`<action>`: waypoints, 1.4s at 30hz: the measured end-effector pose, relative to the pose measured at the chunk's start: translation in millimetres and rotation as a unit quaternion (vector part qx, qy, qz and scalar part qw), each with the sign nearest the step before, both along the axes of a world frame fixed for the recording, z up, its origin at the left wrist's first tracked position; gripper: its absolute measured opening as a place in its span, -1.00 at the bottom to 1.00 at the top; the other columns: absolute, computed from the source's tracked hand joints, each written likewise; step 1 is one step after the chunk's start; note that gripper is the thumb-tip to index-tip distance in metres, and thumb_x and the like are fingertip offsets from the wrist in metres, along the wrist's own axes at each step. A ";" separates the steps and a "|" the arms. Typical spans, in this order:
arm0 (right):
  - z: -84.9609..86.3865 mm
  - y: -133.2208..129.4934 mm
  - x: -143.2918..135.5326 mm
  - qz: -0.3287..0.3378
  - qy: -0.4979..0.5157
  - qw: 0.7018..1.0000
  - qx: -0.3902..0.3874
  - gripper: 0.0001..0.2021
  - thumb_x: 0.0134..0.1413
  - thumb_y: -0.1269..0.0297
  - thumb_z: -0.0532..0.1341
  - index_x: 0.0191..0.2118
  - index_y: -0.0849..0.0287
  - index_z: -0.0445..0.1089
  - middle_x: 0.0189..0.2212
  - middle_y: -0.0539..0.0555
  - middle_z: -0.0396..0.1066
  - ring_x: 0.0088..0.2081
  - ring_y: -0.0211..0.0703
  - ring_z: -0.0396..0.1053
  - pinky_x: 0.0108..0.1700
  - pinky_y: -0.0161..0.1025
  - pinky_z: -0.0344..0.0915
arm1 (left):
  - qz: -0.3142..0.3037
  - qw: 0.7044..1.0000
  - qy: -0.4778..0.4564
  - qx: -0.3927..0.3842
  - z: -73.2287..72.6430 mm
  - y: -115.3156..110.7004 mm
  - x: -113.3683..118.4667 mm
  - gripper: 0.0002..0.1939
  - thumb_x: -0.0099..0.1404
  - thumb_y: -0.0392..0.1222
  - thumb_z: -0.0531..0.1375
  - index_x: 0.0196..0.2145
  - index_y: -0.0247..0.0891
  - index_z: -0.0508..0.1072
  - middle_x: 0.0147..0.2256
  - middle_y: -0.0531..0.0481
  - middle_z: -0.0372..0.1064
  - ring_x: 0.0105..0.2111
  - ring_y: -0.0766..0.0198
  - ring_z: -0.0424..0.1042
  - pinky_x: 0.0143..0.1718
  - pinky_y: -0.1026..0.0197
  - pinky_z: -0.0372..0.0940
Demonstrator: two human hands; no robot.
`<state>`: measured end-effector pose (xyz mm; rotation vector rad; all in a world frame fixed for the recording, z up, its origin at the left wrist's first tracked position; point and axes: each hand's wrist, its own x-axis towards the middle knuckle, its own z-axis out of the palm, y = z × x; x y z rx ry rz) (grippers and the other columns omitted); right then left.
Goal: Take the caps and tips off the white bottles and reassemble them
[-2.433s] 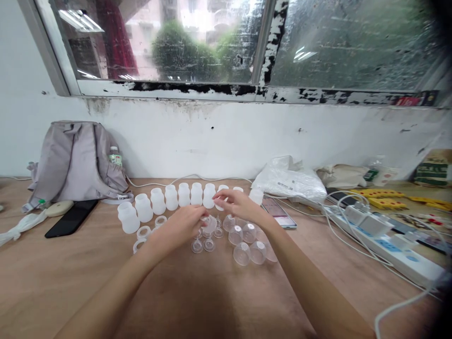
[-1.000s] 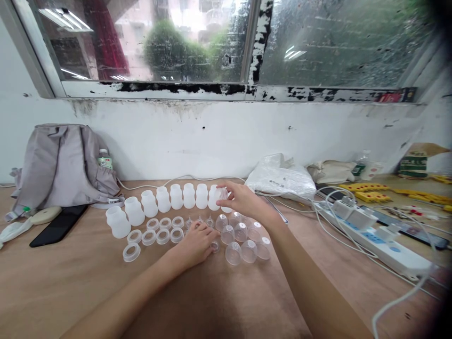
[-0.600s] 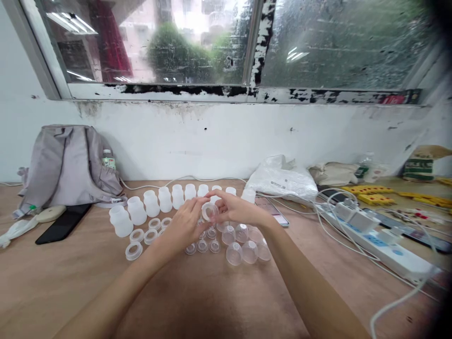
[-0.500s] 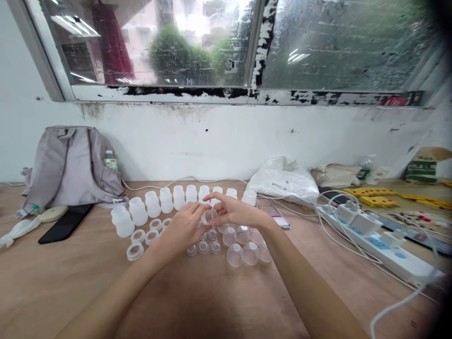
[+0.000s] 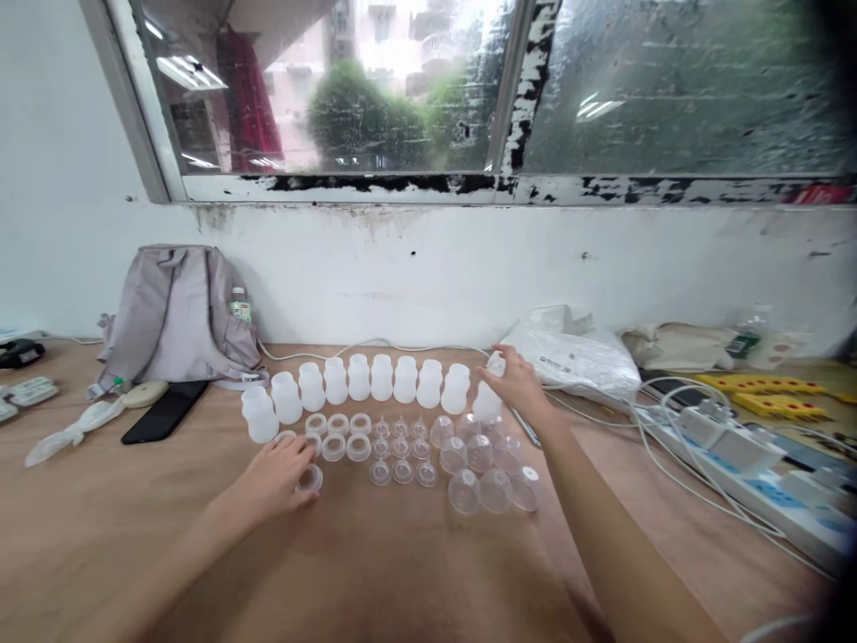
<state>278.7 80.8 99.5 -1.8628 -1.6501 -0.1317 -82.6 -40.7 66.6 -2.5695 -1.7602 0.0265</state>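
Note:
Several frosted white bottles (image 5: 381, 377) stand in a curved row. My right hand (image 5: 519, 379) is at the row's right end, its fingers around the top of the last bottle (image 5: 486, 404). My left hand (image 5: 281, 475) touches the clear rings at the left, with its fingers around the nearest ring (image 5: 309, 479). Other rings (image 5: 334, 447) lie beside it in rows. Clear nipples (image 5: 402, 448) sit in rows at the middle, and clear domed caps (image 5: 463, 492) are grouped to their right.
A grey backpack (image 5: 178, 313) and a black phone (image 5: 165, 413) are at the left. A plastic bag (image 5: 572, 353) lies behind my right hand. A white power strip (image 5: 769, 487) with cables and yellow pieces (image 5: 780, 406) are at the right.
My hands have moved apart from the middle, the left to the rings and the right to the last bottle. The clear piece between them is let go. The view has shifted right.

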 end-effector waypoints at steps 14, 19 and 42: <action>36.3 -27.6 -11.4 -0.061 0.018 0.996 0.057 -0.60 -0.11 0.16 0.14 -0.11 0.22 0.27 -0.28 0.22 0.40 -0.18 0.12 0.30 -0.21 -0.08 0.16 | -0.064 0.976 -0.134 0.162 45.2 25.7 45.0 -0.60 0.15 0.07 0.08 -0.15 -0.23 0.23 -0.19 -0.09 0.24 -0.19 0.11 0.25 -0.21 0.09 0.16; 55.9 -59.2 -56.1 0.121 0.107 0.965 0.208 -0.63 -0.13 0.10 0.17 -0.17 0.18 0.29 -0.30 0.14 0.38 -0.24 -0.04 0.30 -0.18 -0.12 0.18 | -0.106 0.925 -0.253 0.263 73.5 29.0 97.0 -0.41 0.08 0.10 0.15 -0.02 -0.26 0.14 -0.08 -0.14 0.20 -0.08 0.05 0.19 -0.10 0.04 0.13; 57.4 -87.0 -84.5 0.529 0.474 0.691 -0.136 -0.67 -0.16 0.24 0.27 -0.17 0.12 0.33 -0.28 0.07 0.40 -0.36 -0.22 0.34 -0.38 -0.29 0.27 | -0.132 0.674 -0.627 -0.367 54.8 39.9 97.4 -0.45 0.07 0.24 0.04 -0.30 -0.36 0.35 -0.48 -0.04 0.32 -0.53 0.34 0.28 -0.52 0.29 0.18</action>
